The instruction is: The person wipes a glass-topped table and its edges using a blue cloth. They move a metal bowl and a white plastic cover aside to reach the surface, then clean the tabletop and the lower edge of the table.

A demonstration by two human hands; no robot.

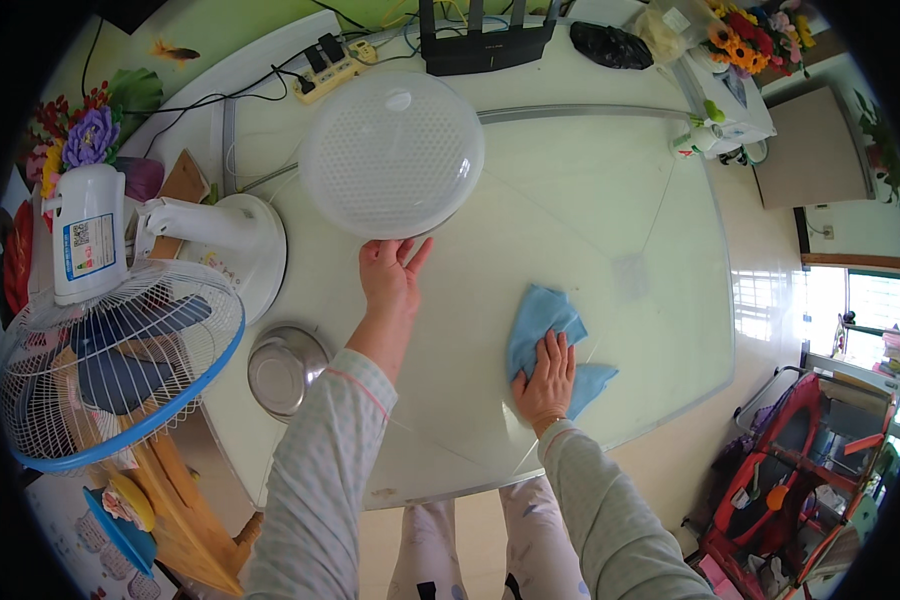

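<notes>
My left hand is at the near edge of a round, translucent white domed cover, its fingertips at the rim and partly hidden under it. To the right, my right hand lies flat with its palm down on a light blue cloth, which is spread in folds on the glass-covered table. A round stainless steel bowl or lid rests on the table beside my left forearm.
An electric fan lies tilted at the left. A black router, a power strip with cables and a black plastic bag are along the far side. A red stroller stands at the lower right.
</notes>
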